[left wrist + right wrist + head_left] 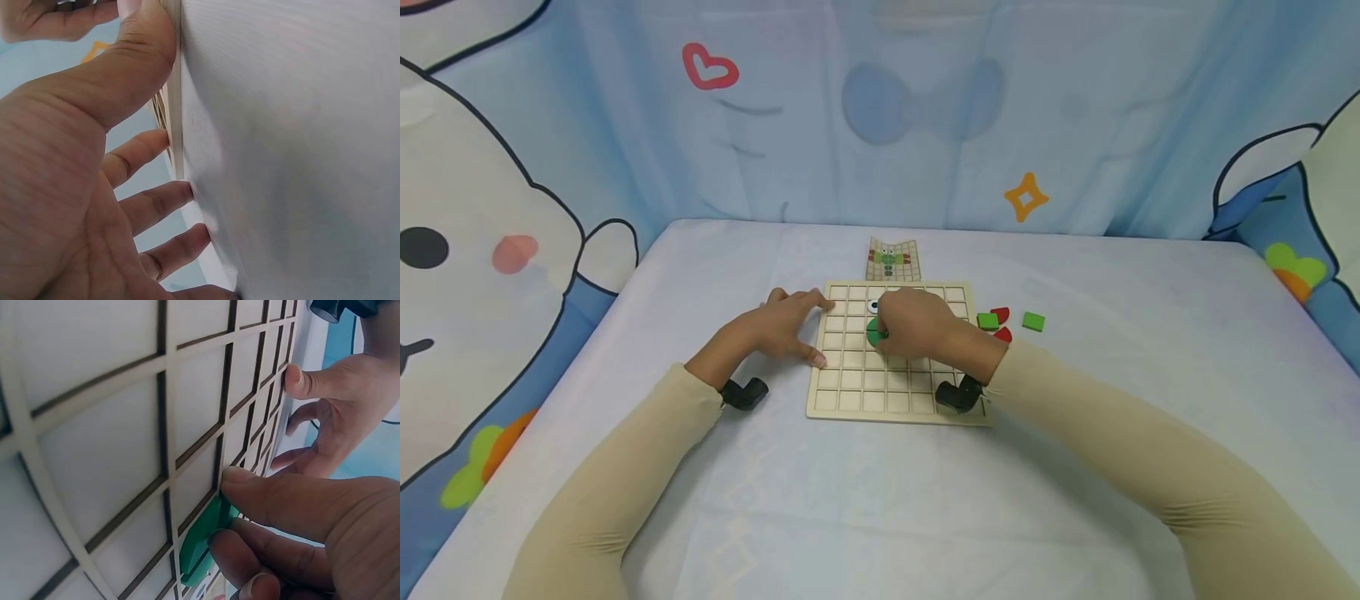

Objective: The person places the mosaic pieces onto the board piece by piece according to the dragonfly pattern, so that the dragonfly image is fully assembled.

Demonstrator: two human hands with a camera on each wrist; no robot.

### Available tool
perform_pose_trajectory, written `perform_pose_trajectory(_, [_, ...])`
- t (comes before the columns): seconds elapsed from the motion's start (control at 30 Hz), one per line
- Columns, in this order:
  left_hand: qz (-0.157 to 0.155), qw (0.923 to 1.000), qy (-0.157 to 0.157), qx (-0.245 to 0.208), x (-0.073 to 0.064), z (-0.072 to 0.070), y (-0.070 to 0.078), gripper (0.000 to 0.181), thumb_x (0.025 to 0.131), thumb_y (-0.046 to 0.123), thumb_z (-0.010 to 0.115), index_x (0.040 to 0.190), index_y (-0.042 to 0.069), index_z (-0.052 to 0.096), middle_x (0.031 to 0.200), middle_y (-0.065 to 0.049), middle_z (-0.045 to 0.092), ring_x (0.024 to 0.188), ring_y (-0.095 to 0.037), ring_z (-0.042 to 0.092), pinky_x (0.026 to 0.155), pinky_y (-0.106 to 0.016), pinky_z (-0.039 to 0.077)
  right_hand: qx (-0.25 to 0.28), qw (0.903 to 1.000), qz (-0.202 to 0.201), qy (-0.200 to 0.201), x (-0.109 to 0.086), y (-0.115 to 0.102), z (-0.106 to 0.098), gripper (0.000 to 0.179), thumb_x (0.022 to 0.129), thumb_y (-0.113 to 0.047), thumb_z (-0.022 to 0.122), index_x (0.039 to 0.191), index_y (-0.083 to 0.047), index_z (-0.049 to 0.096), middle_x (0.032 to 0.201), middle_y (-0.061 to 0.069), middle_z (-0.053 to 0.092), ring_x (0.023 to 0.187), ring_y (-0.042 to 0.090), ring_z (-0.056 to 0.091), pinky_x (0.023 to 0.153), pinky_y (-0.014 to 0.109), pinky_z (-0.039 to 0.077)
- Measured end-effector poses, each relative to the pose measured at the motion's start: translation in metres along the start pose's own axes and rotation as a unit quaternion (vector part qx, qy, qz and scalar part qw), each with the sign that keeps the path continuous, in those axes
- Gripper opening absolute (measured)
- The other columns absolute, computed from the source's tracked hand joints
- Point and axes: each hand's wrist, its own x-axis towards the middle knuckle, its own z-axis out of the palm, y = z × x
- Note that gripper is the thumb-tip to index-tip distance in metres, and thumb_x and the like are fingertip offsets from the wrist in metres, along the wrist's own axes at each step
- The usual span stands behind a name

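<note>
Wood brd (850,402): L hand (786,325) touching edge.

On worktop (760,508), grid board (850,402); on board, eye piece (873,306) behind curved pieces (873,338); behind board, pattern card (892,262); right of board, loose pieces (1033,322).

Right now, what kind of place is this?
Probably an indoor play corner: there's a table under a pale cloth, a cartoon-printed curtain behind it, and a grid board with green and red pieces to its right.
</note>
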Motion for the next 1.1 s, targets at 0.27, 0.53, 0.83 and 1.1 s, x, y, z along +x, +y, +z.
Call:
perform_pose_trajectory(0.27, [-0.001, 1.0000, 0.002, -0.004, 0.000, 0.000, -0.001, 0.092, 0.077, 0.046, 0.081, 0.151, 0.022, 0.033, 0.161, -0.010, 0.030, 0.132, -0.036, 0.032, 0.110, -0.061, 0.030, -0.006, 0.9998, 0.018, -0.010, 0.003, -0.003, -0.002, 0.019, 0.084, -0.026, 0.079, 0.092, -0.008, 0.079, 0.084, 0.001, 0.075, 0.067, 0.013, 0.062, 0.058, 0.027, 0.050])
perform_pose_trajectory(0.53, [0.002, 1.0000, 0.000, -0.006, 0.003, 0.002, -0.004, 0.091, 0.077, 0.047, 0.080, 0.151, 0.023, 0.033, 0.161, -0.010, 0.029, 0.132, -0.036, 0.031, 0.110, -0.057, 0.032, 0.008, 0.9991, 0.037, -0.017, 0.002, -0.003, -0.001, 0.018, 0.084, -0.026, 0.079, 0.092, -0.010, 0.079, 0.083, 0.000, 0.075, 0.064, 0.013, 0.059, 0.054, 0.025, 0.047])
perform_pose_trajectory(0.83, [-0.002, 1.0000, -0.002, -0.006, 0.003, 0.005, -0.007, 0.093, 0.077, 0.048, 0.080, 0.152, 0.023, 0.032, 0.162, -0.009, 0.028, 0.128, -0.033, 0.032, 0.108, -0.053, 0.035, -0.015, 0.9993, 0.034, 0.006, -0.001, -0.007, 0.006, 0.015, 0.086, -0.026, 0.077, 0.086, -0.011, 0.078, 0.080, -0.001, 0.073, 0.065, 0.011, 0.062, 0.053, 0.026, 0.049])
perform_pose_trajectory(1.1, [0.006, 1.0000, 0.000, -0.002, 0.003, 0.004, -0.005, 0.093, 0.078, 0.047, 0.080, 0.152, 0.023, 0.031, 0.163, -0.009, 0.027, 0.129, -0.034, 0.031, 0.108, -0.054, 0.033, -0.006, 0.9981, 0.048, 0.038, -0.023, 0.001, -0.009, 0.026, 0.089, -0.032, 0.074, 0.101, -0.009, 0.077, 0.089, 0.002, 0.076, 0.070, 0.013, 0.066, 0.051, 0.027, 0.049])
